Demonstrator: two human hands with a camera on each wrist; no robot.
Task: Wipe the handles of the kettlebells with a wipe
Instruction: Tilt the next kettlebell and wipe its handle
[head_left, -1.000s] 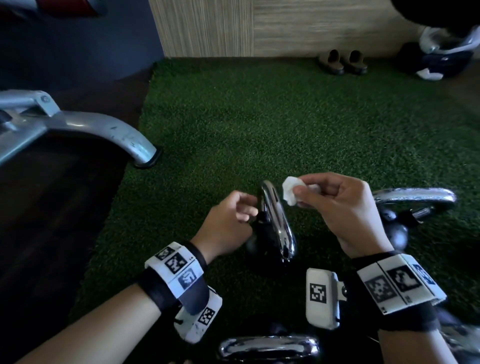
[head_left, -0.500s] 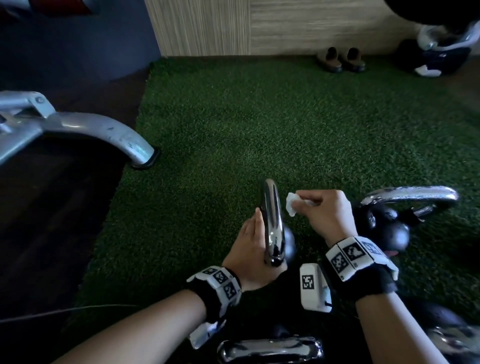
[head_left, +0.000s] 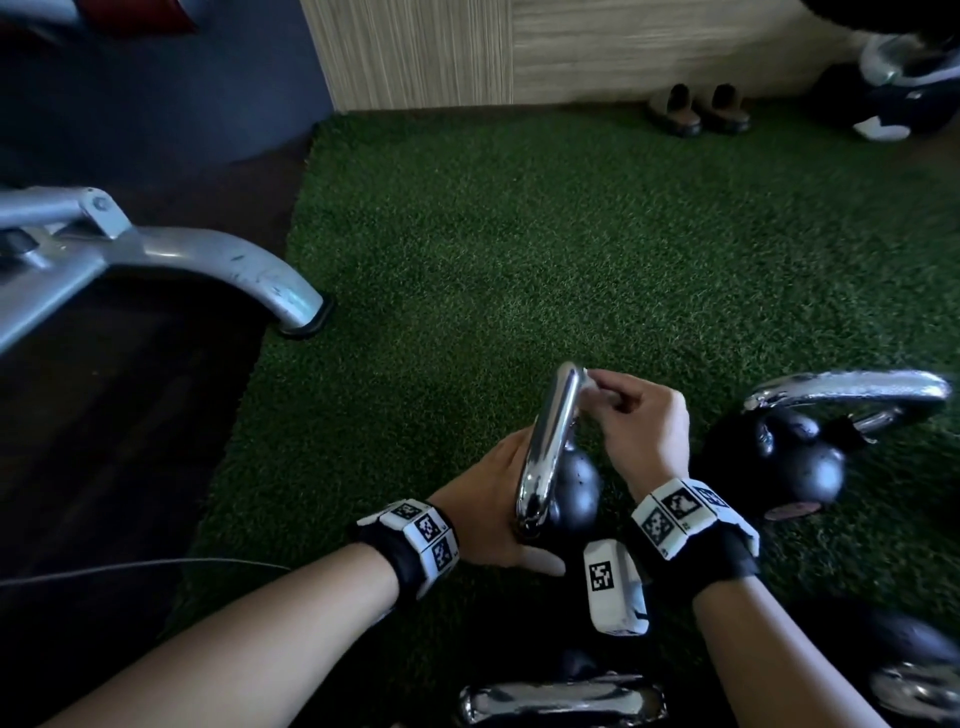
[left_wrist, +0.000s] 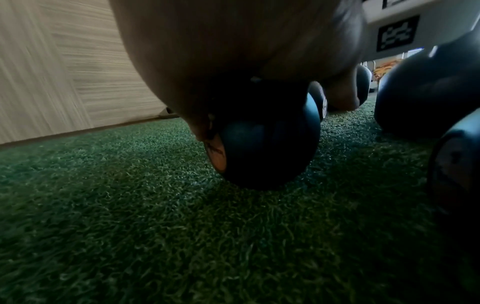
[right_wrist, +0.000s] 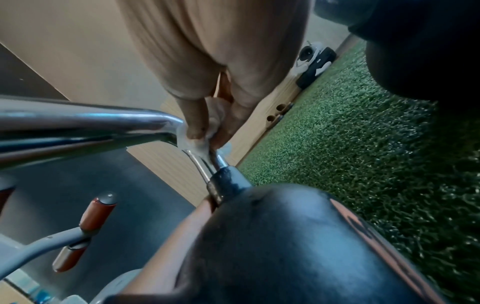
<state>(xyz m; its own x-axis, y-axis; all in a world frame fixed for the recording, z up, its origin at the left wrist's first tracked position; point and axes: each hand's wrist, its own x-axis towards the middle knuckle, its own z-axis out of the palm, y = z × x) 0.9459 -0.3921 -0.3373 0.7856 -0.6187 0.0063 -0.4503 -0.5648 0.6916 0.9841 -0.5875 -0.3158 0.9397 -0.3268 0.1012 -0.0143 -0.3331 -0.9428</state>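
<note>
Chrome handle (head_left: 548, 441) of the kettlebell (head_left: 576, 493) stands between our hands: our left hand (head_left: 483, 509) curls round its black ball from the left, our right hand (head_left: 644, 431) pinches the wipe (right_wrist: 197, 142) against the handle's far end

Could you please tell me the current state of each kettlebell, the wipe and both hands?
centre kettlebell: tipped, ball resting on the turf.
wipe: pressed against that kettlebell's chrome handle at its far bend.
left hand: grips the centre kettlebell's ball.
right hand: pinches the wipe.
right kettlebell: lying on its side, untouched.
</note>
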